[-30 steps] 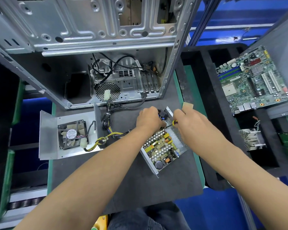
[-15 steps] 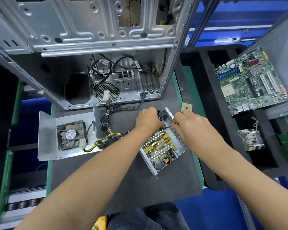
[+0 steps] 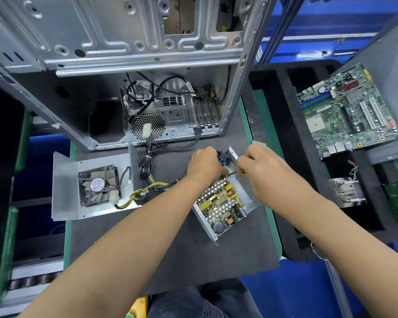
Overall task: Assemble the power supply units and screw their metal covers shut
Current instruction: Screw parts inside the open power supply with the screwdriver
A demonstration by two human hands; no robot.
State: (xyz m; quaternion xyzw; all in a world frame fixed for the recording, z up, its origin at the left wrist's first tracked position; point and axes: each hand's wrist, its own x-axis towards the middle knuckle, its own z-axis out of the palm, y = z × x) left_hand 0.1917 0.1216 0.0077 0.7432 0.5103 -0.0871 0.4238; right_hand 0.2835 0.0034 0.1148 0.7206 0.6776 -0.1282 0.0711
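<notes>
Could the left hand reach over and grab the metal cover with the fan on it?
Probably yes. The fan cover lies on the mat to the left of the left hand, with only loose cables between. But that hand is busy at the power supply.

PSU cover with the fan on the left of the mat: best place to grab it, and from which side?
Probably the bare flat panel of the fan cover, from its left edge. The fan and the yellow-black wires crowd the middle and right, and an upright wall closes the right end. The left flap is free sheet metal that fingers can pinch. Both hands are busy at the open power supply.
</notes>
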